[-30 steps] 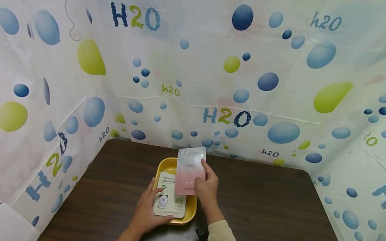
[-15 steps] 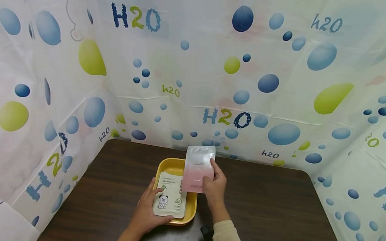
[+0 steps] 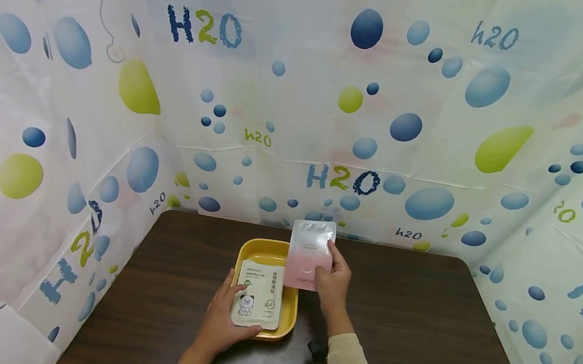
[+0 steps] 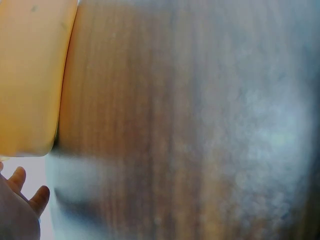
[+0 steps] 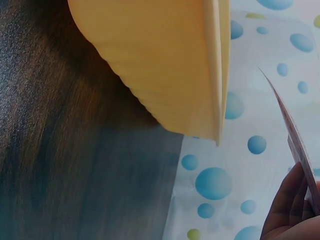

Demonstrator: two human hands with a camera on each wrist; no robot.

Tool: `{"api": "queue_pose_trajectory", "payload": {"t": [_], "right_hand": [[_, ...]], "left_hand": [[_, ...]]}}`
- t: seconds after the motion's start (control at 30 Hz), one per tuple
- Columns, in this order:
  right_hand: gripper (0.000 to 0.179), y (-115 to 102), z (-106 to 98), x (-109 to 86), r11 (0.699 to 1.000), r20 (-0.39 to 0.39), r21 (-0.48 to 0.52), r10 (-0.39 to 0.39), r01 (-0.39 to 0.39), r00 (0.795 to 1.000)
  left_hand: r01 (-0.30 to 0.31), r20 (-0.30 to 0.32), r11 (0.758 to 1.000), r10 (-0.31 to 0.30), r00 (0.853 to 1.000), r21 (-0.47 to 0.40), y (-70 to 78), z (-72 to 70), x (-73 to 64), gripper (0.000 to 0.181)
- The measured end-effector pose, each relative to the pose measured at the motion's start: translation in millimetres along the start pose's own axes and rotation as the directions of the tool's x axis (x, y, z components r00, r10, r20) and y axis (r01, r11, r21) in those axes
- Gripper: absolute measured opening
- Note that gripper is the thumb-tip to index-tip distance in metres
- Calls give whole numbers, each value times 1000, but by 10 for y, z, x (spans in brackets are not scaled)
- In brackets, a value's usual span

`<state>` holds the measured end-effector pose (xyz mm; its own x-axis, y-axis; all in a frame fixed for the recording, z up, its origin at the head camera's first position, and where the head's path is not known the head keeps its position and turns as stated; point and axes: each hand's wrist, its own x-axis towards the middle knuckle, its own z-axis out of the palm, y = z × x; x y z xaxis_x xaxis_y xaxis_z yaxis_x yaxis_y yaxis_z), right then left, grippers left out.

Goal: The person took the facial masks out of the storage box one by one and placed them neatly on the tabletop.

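Observation:
A yellow tray [image 3: 289,311] lies on the table, with a pale packet [image 3: 257,296] printed with a white bear in it. My left hand [image 3: 223,316] rests at the tray's near left corner, fingers spread along the left rim. One fingertip touches the pale packet and the thumb lies at its near edge. My right hand [image 3: 333,280] pinches a pink and silver sachet [image 3: 308,254] by its right side. The sachet is raised just over the tray's far right edge; in the right wrist view it is seen edge-on [image 5: 295,127].
The dark wooden table [image 3: 404,322] extends to both sides of the tray. A white curtain [image 3: 299,101] with blue and green drops hangs behind and beside it. A small black object [image 3: 317,351] sits by the right wrist.
My right hand has moved right with the pink sachet, from above the pale packet to the tray's right edge, uncovering more of the packet. My left hand stays in place.

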<state>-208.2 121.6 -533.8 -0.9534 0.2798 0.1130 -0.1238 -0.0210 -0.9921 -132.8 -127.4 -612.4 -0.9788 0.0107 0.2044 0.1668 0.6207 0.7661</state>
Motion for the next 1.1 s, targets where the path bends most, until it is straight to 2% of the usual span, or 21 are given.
{"api": "queue_pose_trajectory", "payload": {"t": [0.33, 0.8, 1.1], "right_hand": [[68, 36, -81, 43, 1000, -47, -2, 18, -18, 999], [67, 118, -135, 66, 999, -42, 2, 49, -49, 998], [69, 183, -185, 93, 998, -77, -7, 69, -70, 995]], "left_hand": [[-3, -8, 1000, 3, 1000, -9, 27, -4, -8, 96], [-12, -22, 1000, 12, 1000, -3, 14, 13, -8, 95], [-8, -21, 1000, 8, 1000, -4, 8, 17, -3, 95]]}}
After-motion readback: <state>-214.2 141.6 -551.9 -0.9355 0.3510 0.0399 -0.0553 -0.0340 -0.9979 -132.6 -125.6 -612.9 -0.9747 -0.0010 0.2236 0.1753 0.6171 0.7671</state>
